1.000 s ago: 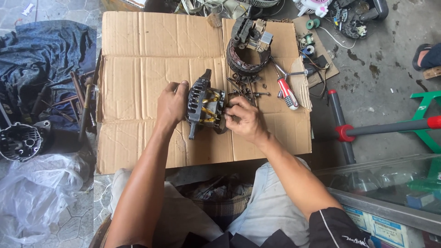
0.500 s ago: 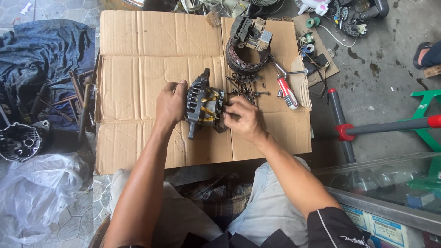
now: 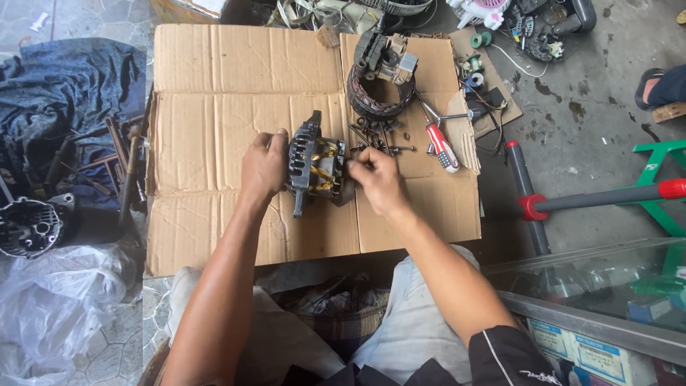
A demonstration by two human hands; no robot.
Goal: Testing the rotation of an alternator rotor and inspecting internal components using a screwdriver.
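Observation:
A dark metal motor part with copper windings [image 3: 314,166] stands on edge on a flattened cardboard sheet [image 3: 214,93]. My left hand [image 3: 262,169] grips its left side and steadies it. Against its right end rests my right hand [image 3: 376,179], fingers pinched together at the housing; whether they pinch a small piece is hidden. Loose screws and bolts [image 3: 379,137] lie just beyond my right hand. A red-handled screwdriver [image 3: 441,146] lies to their right.
A round wound stator ring [image 3: 379,100] with another part on top sits at the cardboard's far edge. A second dark housing [image 3: 28,227] lies at the far left by blue cloth [image 3: 64,93]. A grey-and-red bar [image 3: 607,199] and a glass case [image 3: 607,286] stand at the right.
My right hand has shifted slightly along the part's right end. My left hand keeps its grip and the part stays in place.

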